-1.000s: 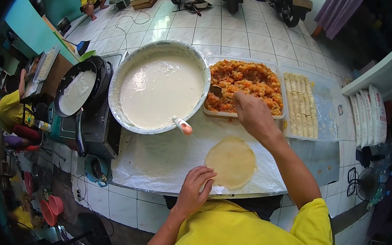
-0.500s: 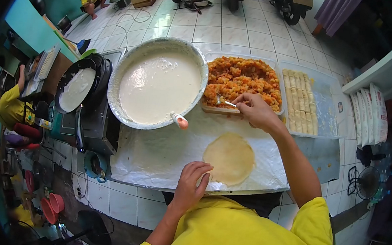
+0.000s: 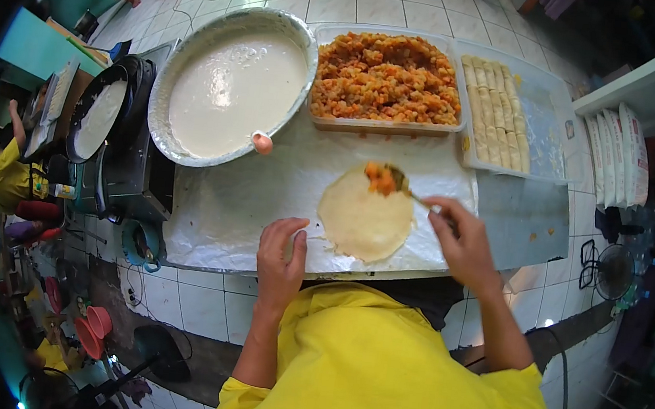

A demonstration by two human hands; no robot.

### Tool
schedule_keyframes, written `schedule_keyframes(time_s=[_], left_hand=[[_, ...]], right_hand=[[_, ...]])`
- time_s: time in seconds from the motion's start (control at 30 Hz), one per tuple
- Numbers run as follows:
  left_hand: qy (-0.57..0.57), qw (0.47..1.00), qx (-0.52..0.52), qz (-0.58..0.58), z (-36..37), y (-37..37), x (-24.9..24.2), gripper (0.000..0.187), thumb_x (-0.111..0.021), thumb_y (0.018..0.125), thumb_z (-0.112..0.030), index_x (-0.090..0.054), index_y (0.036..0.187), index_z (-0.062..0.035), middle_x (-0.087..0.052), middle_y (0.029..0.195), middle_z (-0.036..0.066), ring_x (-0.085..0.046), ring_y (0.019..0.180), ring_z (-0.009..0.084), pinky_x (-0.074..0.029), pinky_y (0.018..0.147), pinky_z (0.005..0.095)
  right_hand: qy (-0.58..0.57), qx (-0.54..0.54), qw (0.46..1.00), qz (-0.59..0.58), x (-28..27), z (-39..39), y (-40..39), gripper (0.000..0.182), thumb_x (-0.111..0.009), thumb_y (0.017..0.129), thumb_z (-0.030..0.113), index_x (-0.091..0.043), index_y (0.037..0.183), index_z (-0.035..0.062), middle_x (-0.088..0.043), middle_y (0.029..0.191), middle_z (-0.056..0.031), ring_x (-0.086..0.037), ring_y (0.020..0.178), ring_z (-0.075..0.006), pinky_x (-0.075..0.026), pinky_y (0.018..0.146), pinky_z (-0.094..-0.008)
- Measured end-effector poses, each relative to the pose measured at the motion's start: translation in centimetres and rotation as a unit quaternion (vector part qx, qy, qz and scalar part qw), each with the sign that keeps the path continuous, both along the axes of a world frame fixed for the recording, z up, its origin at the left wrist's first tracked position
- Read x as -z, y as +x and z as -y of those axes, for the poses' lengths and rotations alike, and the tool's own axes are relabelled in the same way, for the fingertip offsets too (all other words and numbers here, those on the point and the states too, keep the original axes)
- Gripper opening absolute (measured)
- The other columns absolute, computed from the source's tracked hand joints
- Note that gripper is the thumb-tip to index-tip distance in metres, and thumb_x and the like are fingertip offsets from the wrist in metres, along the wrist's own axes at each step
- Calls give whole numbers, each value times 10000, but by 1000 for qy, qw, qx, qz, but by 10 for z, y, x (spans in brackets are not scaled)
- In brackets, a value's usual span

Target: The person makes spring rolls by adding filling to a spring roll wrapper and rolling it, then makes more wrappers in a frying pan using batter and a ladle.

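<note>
My right hand grips a metal spoon that carries a heap of orange filling over the upper part of a round, pale wrapper. The wrapper lies flat on a white sheet. To its left my left hand rests at the sheet, fingers apart and holding nothing. Behind the wrapper stands a plastic container of chunky orange filling. A box at the right holds several pale rolls.
A large basin of white batter stands back left, a ladle handle at its rim. Farther left, a black pan sits on a stove. Two people in yellow shirts are at the left. A fan stands right.
My right hand has moved from the filling container toward me, and the spoon now holds filling over the wrapper. My left hand has come off the wrapper's edge. The camera view has shifted.
</note>
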State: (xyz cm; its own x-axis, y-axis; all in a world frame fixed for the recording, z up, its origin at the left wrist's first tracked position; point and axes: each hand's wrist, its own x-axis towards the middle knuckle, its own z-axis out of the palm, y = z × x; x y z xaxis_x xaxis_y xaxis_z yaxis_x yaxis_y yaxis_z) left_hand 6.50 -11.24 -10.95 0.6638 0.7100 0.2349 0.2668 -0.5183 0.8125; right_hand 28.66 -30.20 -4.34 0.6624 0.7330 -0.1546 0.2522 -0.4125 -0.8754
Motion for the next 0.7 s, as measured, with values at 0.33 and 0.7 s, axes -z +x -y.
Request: schedule_keyframes(time_s=[0.33, 0.7], left_hand=[[20, 1000, 14, -7, -5, 8, -3, 162, -641, 944, -36, -697, 1096, -25, -704, 1092, 141, -642, 1064, 324, -480, 961, 399], [29, 996, 75, -23, 17, 8, 0, 209, -673, 915, -60, -678, 1124, -41, -693, 1075, 142, -630, 1061, 349, -436, 1052, 476]], right_hand=[[84, 13, 968, 237, 24, 0, -17, 316, -617, 920, -61, -663, 1207, 65, -589, 822, -153, -610, 703, -350, -494, 633, -424], [3, -53, 940, 336, 0, -143, 43, 220, -600, 935, 82, -714, 1119, 38, -699, 938, -210, -682, 880, -391, -536, 777, -489]])
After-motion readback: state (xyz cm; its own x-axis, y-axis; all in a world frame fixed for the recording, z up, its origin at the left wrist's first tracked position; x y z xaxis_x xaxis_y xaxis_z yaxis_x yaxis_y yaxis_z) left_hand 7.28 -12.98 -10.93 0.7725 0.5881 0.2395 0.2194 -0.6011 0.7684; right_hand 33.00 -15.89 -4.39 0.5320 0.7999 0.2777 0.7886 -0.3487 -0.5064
